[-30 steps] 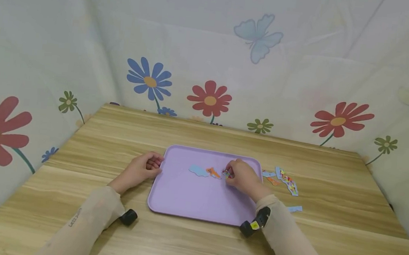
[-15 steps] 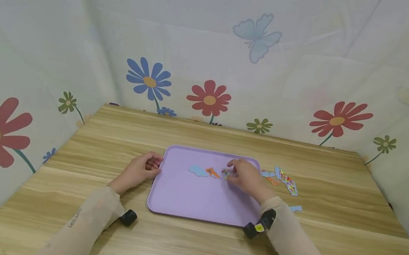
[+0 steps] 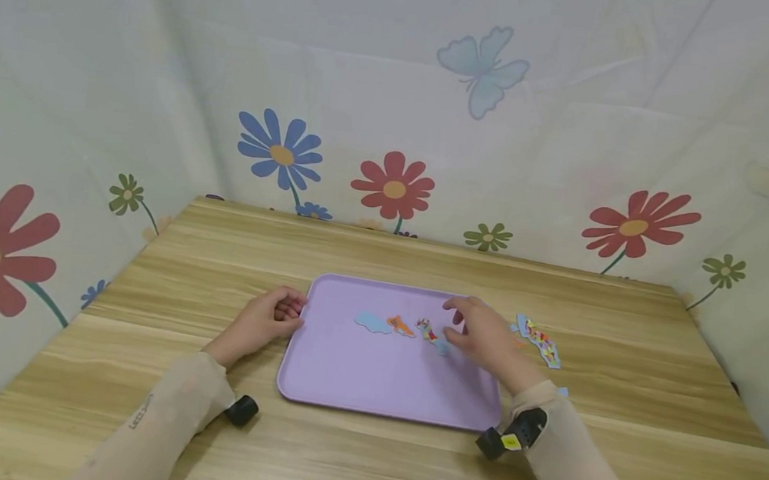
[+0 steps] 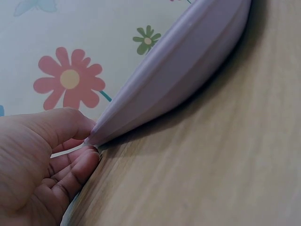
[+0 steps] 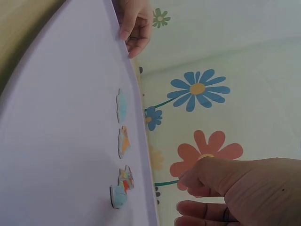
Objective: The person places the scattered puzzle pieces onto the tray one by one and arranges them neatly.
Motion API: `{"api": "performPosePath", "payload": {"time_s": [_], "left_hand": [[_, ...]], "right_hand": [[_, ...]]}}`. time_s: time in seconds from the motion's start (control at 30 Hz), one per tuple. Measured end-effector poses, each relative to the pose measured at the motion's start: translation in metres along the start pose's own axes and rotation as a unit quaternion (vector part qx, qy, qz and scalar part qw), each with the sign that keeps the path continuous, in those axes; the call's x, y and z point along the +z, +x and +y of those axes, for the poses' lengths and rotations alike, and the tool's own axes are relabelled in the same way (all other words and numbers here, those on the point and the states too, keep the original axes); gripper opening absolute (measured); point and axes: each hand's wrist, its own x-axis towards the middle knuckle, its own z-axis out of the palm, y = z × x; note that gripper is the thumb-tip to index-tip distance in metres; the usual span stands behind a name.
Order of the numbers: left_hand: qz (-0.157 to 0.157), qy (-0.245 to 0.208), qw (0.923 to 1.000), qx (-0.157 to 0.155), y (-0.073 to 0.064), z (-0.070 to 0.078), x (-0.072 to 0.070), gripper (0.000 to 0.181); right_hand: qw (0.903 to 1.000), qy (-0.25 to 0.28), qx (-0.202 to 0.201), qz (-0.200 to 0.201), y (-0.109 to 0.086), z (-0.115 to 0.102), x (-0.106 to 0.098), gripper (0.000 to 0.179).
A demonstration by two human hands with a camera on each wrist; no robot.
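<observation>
Grasps nothing with the right hand (image 3: 482, 338), thumb and fingers parted near a patterned puzzle piece (image 3: 427, 329) on the lilac tray (image 3: 357, 376), between two and three o'clock from centre. Pinches the tray's rim near half past nine with the left hand (image 3: 269, 315).

Long axis from half past ten to half past four; patterned end upper, pale-blue end lower; cannot tell whether one part or two touching. Touches of red and green. Towards nine o'clock, an orange puzzle piece (image 3: 401, 326), slanting ten to four, then a pale-blue puzzle piece (image 3: 373, 321).

Underneath, a wood-grain table (image 3: 370, 463); at twelve, a white curtain (image 3: 360, 60) with printed flowers (image 3: 393, 189).
</observation>
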Motion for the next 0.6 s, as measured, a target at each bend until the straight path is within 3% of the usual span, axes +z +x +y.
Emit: {"api": "performPosePath", "payload": {"time_s": [0.6], "left_hand": [[0.001, 0.007, 1.0, 0.0, 0.004, -0.001, -0.001, 0.034]], "right_hand": [[0.9997, 0.007, 0.009, 0.022, -0.02, 0.011, -0.035, 0.031]]}}
